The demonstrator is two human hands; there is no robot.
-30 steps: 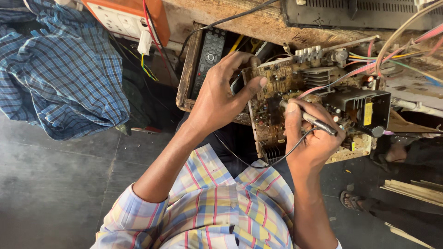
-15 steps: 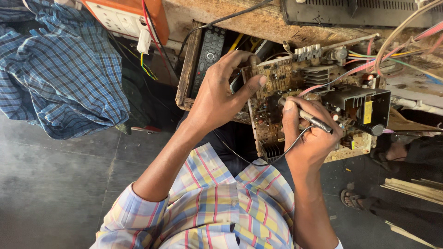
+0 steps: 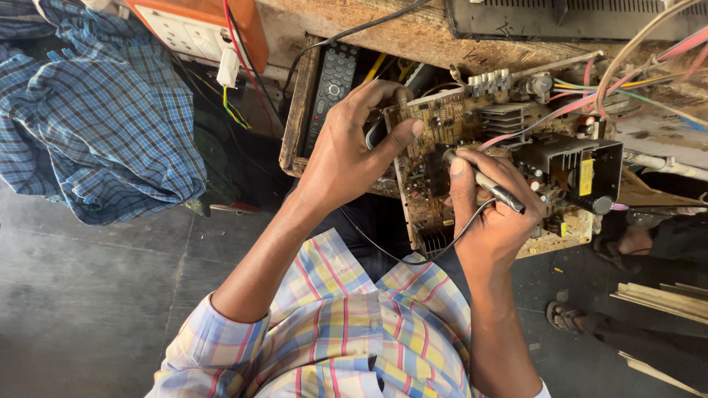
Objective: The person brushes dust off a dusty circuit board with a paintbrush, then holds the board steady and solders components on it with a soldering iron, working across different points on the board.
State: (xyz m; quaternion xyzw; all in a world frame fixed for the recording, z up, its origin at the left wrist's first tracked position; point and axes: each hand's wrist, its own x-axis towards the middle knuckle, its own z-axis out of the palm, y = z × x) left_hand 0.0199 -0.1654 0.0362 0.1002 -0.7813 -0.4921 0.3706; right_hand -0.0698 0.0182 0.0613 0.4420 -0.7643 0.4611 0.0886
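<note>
A brown circuit board crowded with parts, a finned metal heat sink and a black box-shaped part rests at the bench edge. My left hand grips the board's left edge, thumb pressed on its face. My right hand holds a thin probe-like tool with a metal barrel, its tip touching the board near the middle. A black lead trails from the tool down over my checked shirt.
A wooden tray with a black remote control sits left of the board. An orange-and-white socket box and a blue checked cloth lie at upper left. Coloured wires run right. Another person's sandalled foot stands at lower right.
</note>
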